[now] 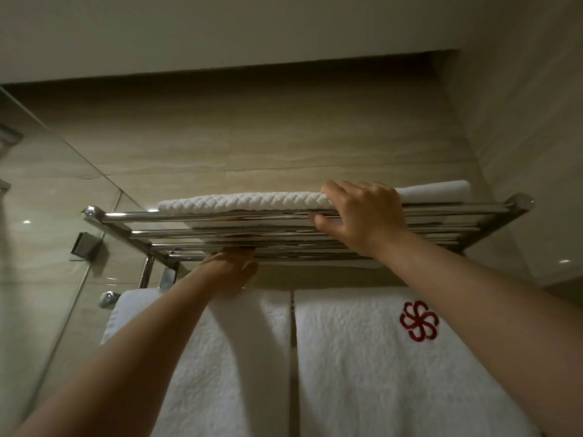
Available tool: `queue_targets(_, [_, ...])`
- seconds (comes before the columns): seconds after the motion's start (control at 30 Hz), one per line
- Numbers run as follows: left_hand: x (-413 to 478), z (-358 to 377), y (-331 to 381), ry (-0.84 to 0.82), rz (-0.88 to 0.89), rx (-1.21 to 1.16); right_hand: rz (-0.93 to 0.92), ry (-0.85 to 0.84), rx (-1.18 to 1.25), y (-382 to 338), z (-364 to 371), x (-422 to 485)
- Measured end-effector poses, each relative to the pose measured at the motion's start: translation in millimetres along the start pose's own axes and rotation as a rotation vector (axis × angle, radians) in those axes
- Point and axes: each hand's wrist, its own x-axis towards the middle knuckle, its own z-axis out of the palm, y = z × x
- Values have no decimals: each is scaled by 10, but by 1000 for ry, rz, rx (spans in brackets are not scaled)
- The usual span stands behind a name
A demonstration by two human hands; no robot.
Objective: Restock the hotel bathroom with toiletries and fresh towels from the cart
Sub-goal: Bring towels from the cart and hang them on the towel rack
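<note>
Step in hand: seating a folded towel (239,200) on the top shelf of the rack (473,209). The towel lies flat on the rails, its front edge flush with the front rail.

- Right hand (362,212): fingers curled over the towel's front edge, thumb below against the rails; it grips that edge.
- Left hand (230,269): raised under the shelf, above the hanging towels (362,373).

Judged next move: square the towel to the front rail, then release and lower both hands. This calls for light, even pressure so the fold does not open.

Not determinable:
- The left fingers are hidden by the rails; spread or closed cannot be told.
- The smoother white roll (435,190) at the shelf's right may be a separate towel or part of the same one.
- The shelf's rear and the hanging towels' lower ends are out of view.
- No cart or toiletries appear.
</note>
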Motion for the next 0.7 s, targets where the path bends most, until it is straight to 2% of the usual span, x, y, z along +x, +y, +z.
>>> queue_targets(0.1, [254,181,-95,-54,-62,-38,5,49,17,-1,43,-14])
queue_targets(0.37, [596,362,-258,49,-154,73,12,174,-2,8,147,-46])
queue_targets(0.57, [692,440,-324,100,-184,-12,0,225,-9,9,192,-60])
queue_targets(0.7, [731,465,-398,109,-270,-24,-6,244,-15,20,225,-61])
